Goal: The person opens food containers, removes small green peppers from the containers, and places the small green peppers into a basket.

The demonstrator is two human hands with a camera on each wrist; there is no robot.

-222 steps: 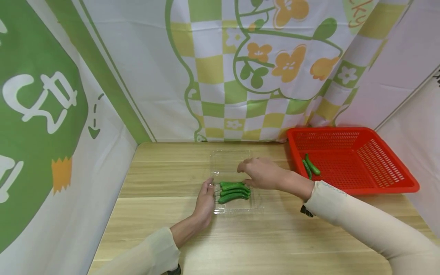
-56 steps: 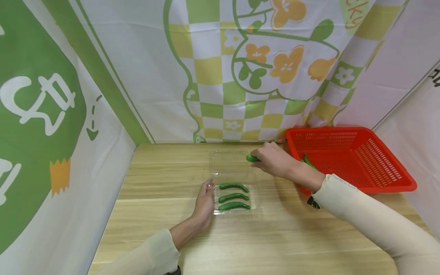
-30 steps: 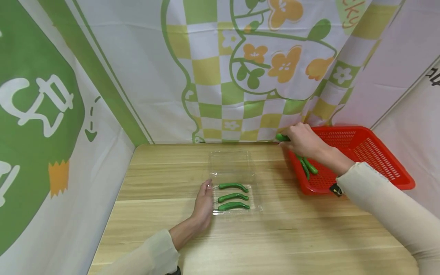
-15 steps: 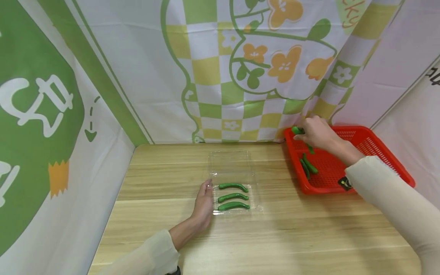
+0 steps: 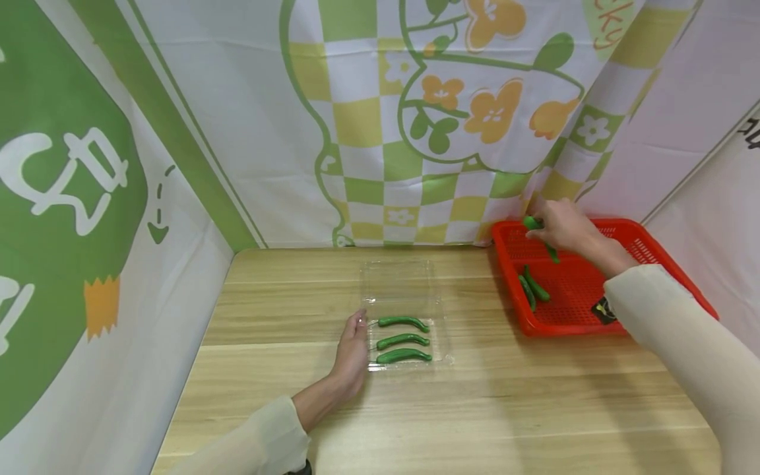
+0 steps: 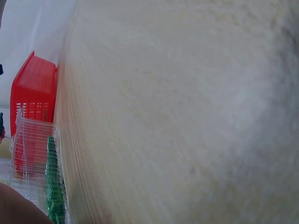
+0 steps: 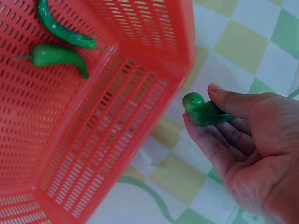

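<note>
In the head view my left hand (image 5: pixel 350 356) holds the left edge of a clear plastic clamshell container (image 5: pixel 439 343), whose lid (image 5: pixel 396 280) lies folded back. Three green chili peppers (image 5: pixel 404 340) lie spaced apart in its near half. My right hand (image 5: pixel 564 227) is above the back left of the red basket (image 5: pixel 570 328) and pinches green chili pepper (image 5: pixel 532 223) between thumb and fingers. In the right wrist view the held green chili pepper (image 7: pixel 201 111) is beside the basket's rim; whether it is one or two overlapping, I cannot tell.
Two more green chili peppers (image 5: pixel 536 285) lie at the left inside the basket. The wooden table (image 5: pixel 285 297) meets a patterned curtain (image 5: pixel 404 158) at its back. A white and green printed wall (image 5: pixel 119 369) stands on the left.
My right hand has moved from the container to the right, over the basket, with green chili pepper in it. The peppers in the container are spread apart now. My left hand has stayed put.
</note>
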